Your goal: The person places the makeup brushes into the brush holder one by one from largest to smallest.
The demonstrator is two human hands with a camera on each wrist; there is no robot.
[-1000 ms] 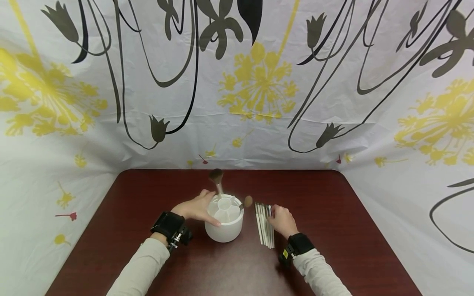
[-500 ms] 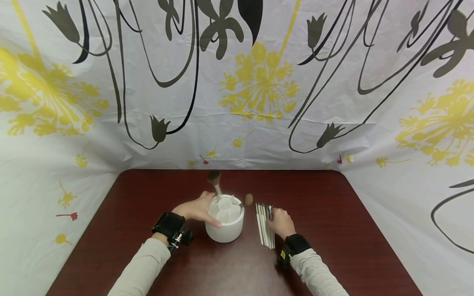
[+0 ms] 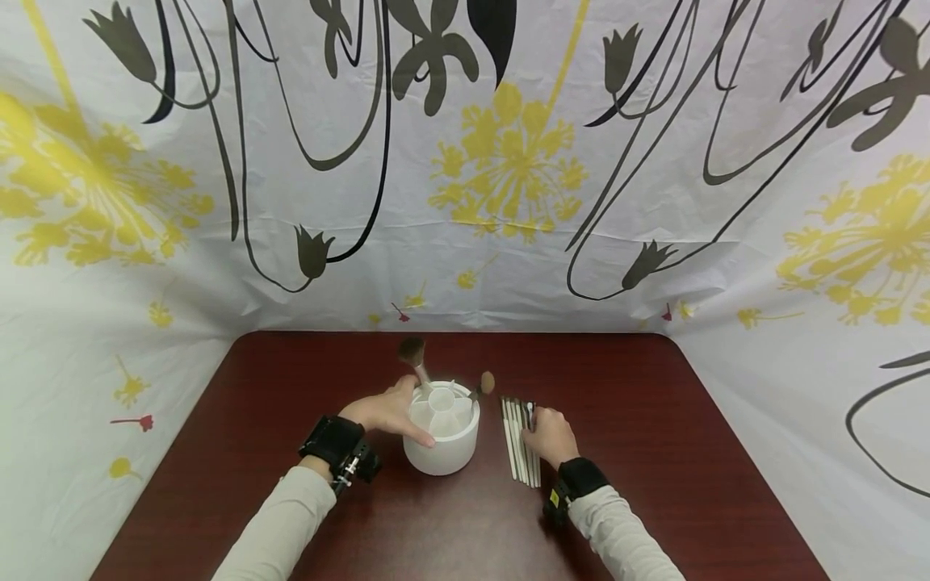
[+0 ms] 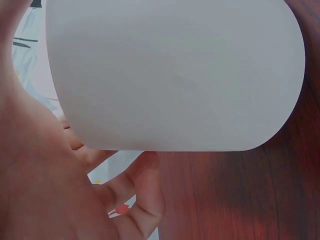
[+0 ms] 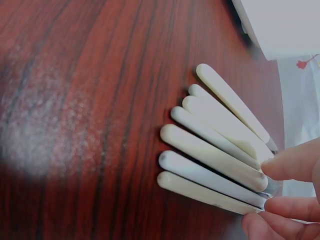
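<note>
My left hand [image 3: 390, 413] grips a white round brush holder [image 3: 441, 457], its thumb on the near rim and the other fingers round the far left side. Divided compartments show inside it. A large fluffy makeup brush [image 3: 412, 353] leans out at the back left, and a smaller brush with a tan head [image 3: 488, 382] sticks out at the right. Right of the holder lies a row of slim makeup brushes [image 3: 517, 444] with pale handles. My right hand [image 3: 552, 436] is at the row's right side, thumb and fingers pinching brushes near their upper ends; in the right wrist view the pale handles [image 5: 215, 157] fan out.
A dark red-brown wooden table [image 3: 465, 532] carries everything. Behind and at both sides hangs a white cloth [image 3: 465, 282] with grey and yellow flower prints. Each wrist wears a black strap with a camera [image 3: 337, 448].
The large brush head has swung left and slightly down, while the small brush head has shifted up. My right hand has moved slightly left; the left hand stays almost still.
</note>
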